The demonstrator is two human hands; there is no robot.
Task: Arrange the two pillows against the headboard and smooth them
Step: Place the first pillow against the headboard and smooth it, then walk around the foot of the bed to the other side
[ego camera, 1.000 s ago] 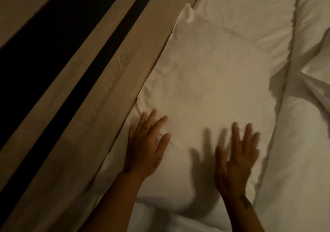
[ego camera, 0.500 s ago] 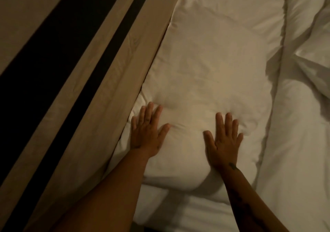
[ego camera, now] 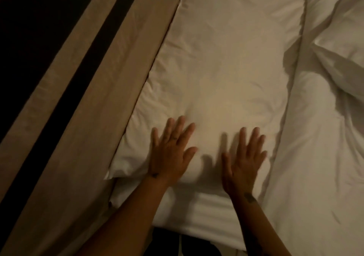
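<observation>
Nearest, at the bed's near edge, both hands lie flat and released, fingers spread, grasping nothing: the left hand (ego camera: 170, 153) on the near left part of the pillow (ego camera: 220, 78), the right hand (ego camera: 243, 163) on its near right part, blurred with motion. Half a second ago they pressed a little further up the pillow; now they sit closer to its near end, and the fabric beyond them looks flatter, with only faint creases left. That suggests a smoothing stroke drawn back toward the person, so this pillow seems close to finished. Its long left side lies against the headboard (ego camera: 94, 90), touching it along the whole visible length. Further off, toward the bed's right edge, a second pillow (ego camera: 342, 58) shows only partly, rumpled and apart from the headboard on the duvet (ego camera: 315, 157); it probably has yet to be placed. Count: two hands, two pillows, one headboard, one duvet.
</observation>
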